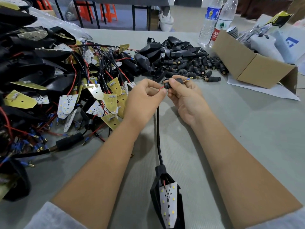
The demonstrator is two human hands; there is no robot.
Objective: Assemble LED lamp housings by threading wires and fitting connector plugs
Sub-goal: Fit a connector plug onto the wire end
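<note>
Hands: two, gripping one connector plug, one red wire.

Grey-green table carries all. Left: big heap of boards and wires. Far centre: pile of black housings, plugs scattered just right of it. Far right: two bottles upright, beside open carton standing on white sheet. Near centre: lamp lying LED side up, its cable running away across table.
</note>
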